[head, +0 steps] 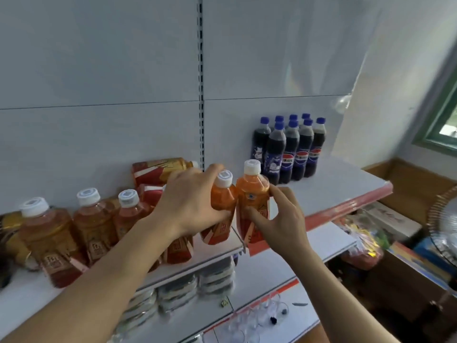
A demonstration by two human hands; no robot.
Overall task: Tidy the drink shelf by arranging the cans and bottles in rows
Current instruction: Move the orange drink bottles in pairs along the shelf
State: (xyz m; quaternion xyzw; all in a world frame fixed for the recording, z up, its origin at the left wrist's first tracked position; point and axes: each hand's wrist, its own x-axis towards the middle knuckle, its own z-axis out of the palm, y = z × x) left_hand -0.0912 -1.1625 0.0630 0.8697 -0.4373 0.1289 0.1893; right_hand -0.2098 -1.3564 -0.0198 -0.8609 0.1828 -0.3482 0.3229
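My left hand (pixel 190 201) grips an orange tea bottle (pixel 221 206) with a white cap, tilted a little to the left. My right hand (pixel 279 219) holds a second orange tea bottle (pixel 252 191) upright beside it. Both bottles touch each other near the front edge of the white shelf (pixel 333 191). To the left, three more tea bottles (pixel 91 224) stand in a row along the shelf front. Behind my left hand, two tea bottles (pixel 158 169) lie on their sides. Several dark cola bottles (pixel 289 147) with blue caps stand grouped at the back right.
A gold can (pixel 12 233) lies at the far left of the shelf. Lower shelves hold stacked white packs (pixel 178 293) and clear glasses (pixel 254 315). Cardboard boxes (pixel 408 184), a fan (pixel 445 226) and coloured goods sit at the right. A window (pixel 445 120) is at the right edge.
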